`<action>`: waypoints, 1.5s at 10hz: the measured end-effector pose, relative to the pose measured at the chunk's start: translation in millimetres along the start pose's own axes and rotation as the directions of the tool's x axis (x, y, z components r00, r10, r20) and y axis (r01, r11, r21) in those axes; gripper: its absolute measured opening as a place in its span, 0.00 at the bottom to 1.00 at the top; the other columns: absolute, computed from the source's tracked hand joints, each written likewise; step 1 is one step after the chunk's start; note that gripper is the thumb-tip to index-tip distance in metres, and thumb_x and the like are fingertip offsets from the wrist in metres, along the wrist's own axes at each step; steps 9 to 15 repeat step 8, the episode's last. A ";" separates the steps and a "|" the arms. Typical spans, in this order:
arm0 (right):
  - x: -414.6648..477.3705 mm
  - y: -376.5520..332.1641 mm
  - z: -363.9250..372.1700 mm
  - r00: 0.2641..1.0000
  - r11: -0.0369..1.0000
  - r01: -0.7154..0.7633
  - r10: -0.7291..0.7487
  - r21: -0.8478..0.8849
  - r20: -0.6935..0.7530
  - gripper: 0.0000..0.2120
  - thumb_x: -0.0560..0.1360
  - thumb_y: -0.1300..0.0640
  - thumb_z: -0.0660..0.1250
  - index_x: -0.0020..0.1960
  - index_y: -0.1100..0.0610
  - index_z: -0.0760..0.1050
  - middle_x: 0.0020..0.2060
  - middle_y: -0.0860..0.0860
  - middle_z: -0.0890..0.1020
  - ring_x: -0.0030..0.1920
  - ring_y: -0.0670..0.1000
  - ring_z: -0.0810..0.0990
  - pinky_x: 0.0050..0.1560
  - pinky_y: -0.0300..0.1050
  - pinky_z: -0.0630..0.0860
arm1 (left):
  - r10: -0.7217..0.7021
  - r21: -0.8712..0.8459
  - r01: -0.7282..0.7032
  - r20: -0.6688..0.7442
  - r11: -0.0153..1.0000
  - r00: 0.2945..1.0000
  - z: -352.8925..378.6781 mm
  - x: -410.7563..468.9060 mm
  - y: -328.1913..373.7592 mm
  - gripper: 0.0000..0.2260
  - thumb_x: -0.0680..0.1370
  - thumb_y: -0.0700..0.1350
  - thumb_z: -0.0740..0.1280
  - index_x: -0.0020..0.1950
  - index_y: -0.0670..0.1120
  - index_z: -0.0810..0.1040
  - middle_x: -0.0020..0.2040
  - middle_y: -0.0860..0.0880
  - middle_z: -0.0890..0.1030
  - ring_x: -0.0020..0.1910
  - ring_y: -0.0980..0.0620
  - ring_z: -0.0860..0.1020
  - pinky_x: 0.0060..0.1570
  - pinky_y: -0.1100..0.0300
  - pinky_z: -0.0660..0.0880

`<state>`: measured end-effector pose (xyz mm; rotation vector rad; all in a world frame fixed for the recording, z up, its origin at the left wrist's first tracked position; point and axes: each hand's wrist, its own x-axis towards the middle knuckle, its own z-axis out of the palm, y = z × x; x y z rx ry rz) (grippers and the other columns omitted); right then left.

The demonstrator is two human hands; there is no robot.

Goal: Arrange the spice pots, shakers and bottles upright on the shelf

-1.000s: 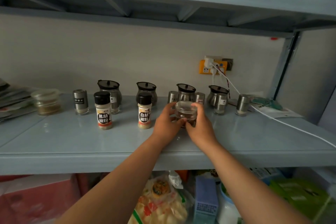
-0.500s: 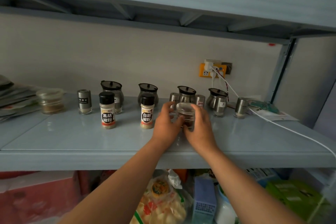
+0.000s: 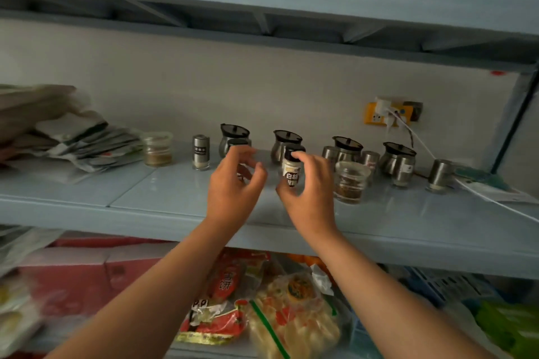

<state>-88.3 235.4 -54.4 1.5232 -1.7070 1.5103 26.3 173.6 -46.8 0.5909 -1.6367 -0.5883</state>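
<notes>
Nearest the camera, both bare hands reached over the front edge of the pale blue shelf (image 3: 180, 192). The left hand (image 3: 233, 183) was spread with fingers curled and loose, largely hiding the black-capped pepper shaker (image 3: 239, 145) behind it; no grip was visible. The right hand (image 3: 306, 192) cupped around the white-labelled, black-capped pepper shaker (image 3: 291, 167), thumb and fingers close beside it, though whether they actually pressed it could not be told.

The likely risk was a knock: with fingers crowding two slim, tall shakers, a careless sweep would probably tip one into its neighbour or the row behind.

Just right of the right hand stood the clear glass jar (image 3: 350, 182), upright, lidded, partly filled with dark brown spice. Farther back, the steel-and-glass pots with black lids (image 3: 347, 148) and small steel shakers (image 3: 201, 152) stood upright along the wall, contents unseen. At far left, a clear lidded jar (image 3: 157, 149) held tan powder beside stacked packets (image 3: 87, 140).
</notes>
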 end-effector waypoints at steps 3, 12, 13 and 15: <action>-3.9 -81.7 84.1 0.984 0.956 -0.085 0.036 0.281 0.174 0.21 0.70 0.61 0.70 0.62 0.57 0.71 0.52 0.51 0.72 0.53 0.49 0.73 0.54 0.41 0.71 | -0.228 0.040 0.243 -0.229 0.969 0.947 -86.6 30.5 -45.7 0.10 0.74 0.44 0.66 0.54 0.49 0.72 0.43 0.56 0.76 0.46 0.53 0.76 0.46 0.59 0.70; 25.1 -91.3 210.2 0.886 0.882 -0.359 0.219 0.306 0.410 0.25 0.69 0.60 0.72 0.64 0.56 0.68 0.51 0.50 0.72 0.56 0.53 0.74 0.56 0.47 0.71 | -0.387 0.017 0.405 -0.264 0.914 0.883 -143.4 81.9 -126.3 0.15 0.75 0.45 0.66 0.61 0.46 0.72 0.52 0.50 0.77 0.51 0.53 0.76 0.47 0.64 0.71; 25.1 -91.3 210.2 0.886 0.882 -0.359 0.219 0.306 0.410 0.25 0.69 0.60 0.72 0.64 0.56 0.68 0.51 0.50 0.72 0.56 0.53 0.74 0.56 0.47 0.71 | -0.387 0.017 0.405 -0.264 0.914 0.883 -143.4 81.9 -126.3 0.15 0.75 0.45 0.66 0.61 0.46 0.72 0.52 0.50 0.77 0.51 0.53 0.76 0.47 0.64 0.71; 25.1 -91.3 210.2 0.886 0.882 -0.359 0.219 0.306 0.410 0.25 0.69 0.60 0.72 0.64 0.56 0.68 0.51 0.50 0.72 0.56 0.53 0.74 0.56 0.47 0.71 | -0.387 0.017 0.405 -0.264 0.914 0.883 -143.4 81.9 -126.3 0.15 0.75 0.45 0.66 0.61 0.46 0.72 0.52 0.50 0.77 0.51 0.53 0.76 0.47 0.64 0.71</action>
